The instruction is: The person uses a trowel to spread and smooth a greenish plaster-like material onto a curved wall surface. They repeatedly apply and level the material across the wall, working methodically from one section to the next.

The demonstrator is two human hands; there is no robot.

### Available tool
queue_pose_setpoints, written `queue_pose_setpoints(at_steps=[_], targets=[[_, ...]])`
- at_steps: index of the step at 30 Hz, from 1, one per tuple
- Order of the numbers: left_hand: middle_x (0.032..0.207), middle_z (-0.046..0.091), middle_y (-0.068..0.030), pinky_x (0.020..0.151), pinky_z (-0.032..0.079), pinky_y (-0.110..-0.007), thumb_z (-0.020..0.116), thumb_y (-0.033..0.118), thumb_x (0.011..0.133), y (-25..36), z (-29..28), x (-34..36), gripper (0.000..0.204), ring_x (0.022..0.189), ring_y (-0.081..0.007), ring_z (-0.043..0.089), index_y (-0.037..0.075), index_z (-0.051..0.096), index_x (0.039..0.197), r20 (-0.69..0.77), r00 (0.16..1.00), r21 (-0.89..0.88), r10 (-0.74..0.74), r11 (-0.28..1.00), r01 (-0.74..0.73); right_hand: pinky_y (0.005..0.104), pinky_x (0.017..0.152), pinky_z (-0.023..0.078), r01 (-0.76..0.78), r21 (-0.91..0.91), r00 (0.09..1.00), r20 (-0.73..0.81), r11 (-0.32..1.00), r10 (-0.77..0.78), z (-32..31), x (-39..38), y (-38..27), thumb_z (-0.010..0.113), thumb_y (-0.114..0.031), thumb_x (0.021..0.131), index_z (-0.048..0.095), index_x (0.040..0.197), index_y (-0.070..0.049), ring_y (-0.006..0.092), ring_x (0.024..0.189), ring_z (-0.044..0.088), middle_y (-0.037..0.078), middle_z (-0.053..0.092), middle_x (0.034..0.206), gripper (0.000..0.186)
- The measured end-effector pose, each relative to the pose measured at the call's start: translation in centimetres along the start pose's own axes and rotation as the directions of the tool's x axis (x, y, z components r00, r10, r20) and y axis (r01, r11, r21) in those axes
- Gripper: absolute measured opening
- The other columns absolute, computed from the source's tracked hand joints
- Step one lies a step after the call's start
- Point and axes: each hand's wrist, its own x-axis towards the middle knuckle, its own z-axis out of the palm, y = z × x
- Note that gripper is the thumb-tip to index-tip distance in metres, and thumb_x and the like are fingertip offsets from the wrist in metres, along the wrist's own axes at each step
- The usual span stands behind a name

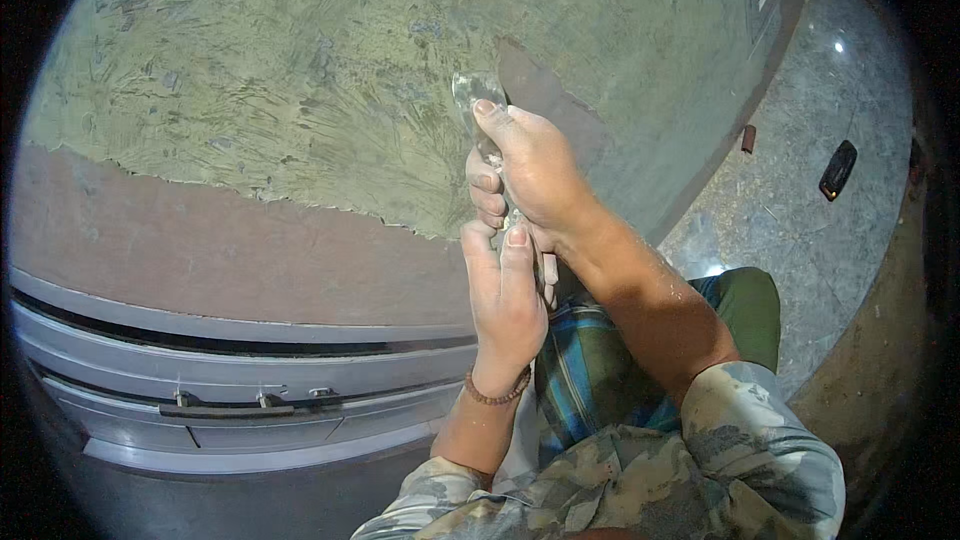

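While patterned sleeves fill the bottom of the frame, two forearms reach up from them toward the middle. Nearer the body, the left hand has a bead bracelet at its wrist; its thumb and forefinger point up, right beneath the other hand. Cannot tell whether it grips anything. The right hand is closed round a scraper, thumb laid along its flat, pale residue on the fingers.

Key relation: scraper at upper centre of frame, its exposed end projecting past the right thumb; long axis near upright, top leaning slightly left. Right hand is nearer that end; left lies below. Contact between scraper edge and surface: not resolvable from where I stand.

Beyond it, a green-coated panel spans upper left to upper centre, with a brownish patch just right of the scraper and a reddish-brown band under the coat's ragged edge. Farthest, at right: grey floor, with a dark oblong object on it.
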Motion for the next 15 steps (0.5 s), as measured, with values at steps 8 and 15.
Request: queue_pose_setpoints(at_steps=[8, 15], targets=[[0.08, 0.052, -0.0009, 0.055, 0.038, -0.021, 0.043, 0.019, 0.109, 2.2, 1.4, 1.6, 0.014, 0.065, -0.0043, 0.045, 0.005, 0.04, 0.109, 0.041, 0.997, 0.023, 0.072, 0.997, -0.073, 0.0296, 0.041, 0.035, 0.163, 0.046, 0.984, 0.063, 0.986, -0.166, 1.0, 0.5, -2.9, 0.048, -0.034, 0.107, 0.045, 0.093, -0.01, 0.0122, 0.046, 0.042, 0.001, 0.045, 0.063, 0.027], [0.079, 0.051, -0.001, 0.054, 0.038, -0.022, 0.045, 0.019, 0.109, 2.7, 1.6, 1.7, 0.016, 0.063, -0.0049, 0.045, 0.005, 0.041, 0.105, 0.03, 1.0, 0.071, -0.004, 0.997, 0.002, 0.0297, 0.041, 0.034, 0.055, 0.04, 0.998, 0.01, 0.998, -0.055, 1.4, 0.5, -3.5, 0.045, -0.034, 0.107, 0.043, 0.088, -0.012, 0.0118, 0.046, 0.04, 0.001, 0.043, 0.062, 0.029]])
